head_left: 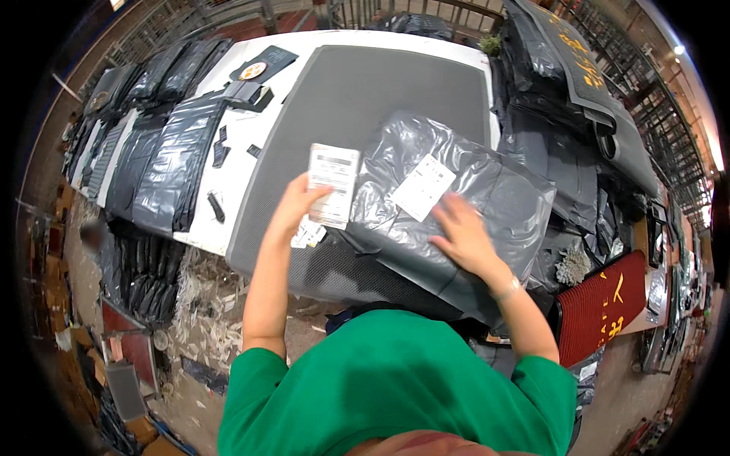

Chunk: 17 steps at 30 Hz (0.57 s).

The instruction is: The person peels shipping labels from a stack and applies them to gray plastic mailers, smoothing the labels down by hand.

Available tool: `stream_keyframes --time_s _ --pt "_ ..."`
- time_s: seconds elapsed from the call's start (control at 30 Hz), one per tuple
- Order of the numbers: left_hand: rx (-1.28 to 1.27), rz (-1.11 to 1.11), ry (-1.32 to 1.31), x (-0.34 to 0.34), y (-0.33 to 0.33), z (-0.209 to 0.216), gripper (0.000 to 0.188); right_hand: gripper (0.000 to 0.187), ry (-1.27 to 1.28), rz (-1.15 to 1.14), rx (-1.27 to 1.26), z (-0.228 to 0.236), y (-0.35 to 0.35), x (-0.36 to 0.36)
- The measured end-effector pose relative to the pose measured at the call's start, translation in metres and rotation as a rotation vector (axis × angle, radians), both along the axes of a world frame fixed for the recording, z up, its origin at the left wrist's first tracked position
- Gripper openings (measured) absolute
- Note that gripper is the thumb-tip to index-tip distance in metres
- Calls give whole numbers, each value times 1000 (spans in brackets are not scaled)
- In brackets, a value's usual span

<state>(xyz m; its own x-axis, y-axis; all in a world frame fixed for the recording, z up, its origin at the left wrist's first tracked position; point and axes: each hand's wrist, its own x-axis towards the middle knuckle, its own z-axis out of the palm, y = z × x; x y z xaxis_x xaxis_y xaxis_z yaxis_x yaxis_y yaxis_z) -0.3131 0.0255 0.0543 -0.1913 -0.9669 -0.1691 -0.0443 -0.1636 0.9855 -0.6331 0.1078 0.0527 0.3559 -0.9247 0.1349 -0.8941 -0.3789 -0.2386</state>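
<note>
My left hand (295, 204) pinches a stack of white printed shipping labels (334, 181), thumb on top, just left of a parcel. The parcel is a large, glossy dark grey plastic mailing bag (498, 190), lying flat and slightly wrinkled. A white label (426, 186) sits slantwise on its upper face. My right hand (468, 242) rests on the bag with fingers spread, its fingertips by the label's lower right corner. Below the label stack lie some small white paper pieces (310, 232), partly hidden. Under everything is a grey textured mat (395, 83).
The mat covers much of a white table (209, 216). Several wrapped dark parcels (171, 163) line its left side, near small black objects (220, 152). Rolled mats and bags (563, 68) pile up at the right. A red mat (601, 308) stands nearer me. Paper scraps (217, 311) litter the floor.
</note>
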Motion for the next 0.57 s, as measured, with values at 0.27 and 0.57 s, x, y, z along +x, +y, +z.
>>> stream_keyframes --time_s 0.27,0.57 --pt "-496 -116 -771 -104 -70 -22 33 52 -1289 -797 145 -39 68 -113" --pt "-992 -107 -132 -189 -133 185 26 50 -1326 -654 -927 39 29 -49"
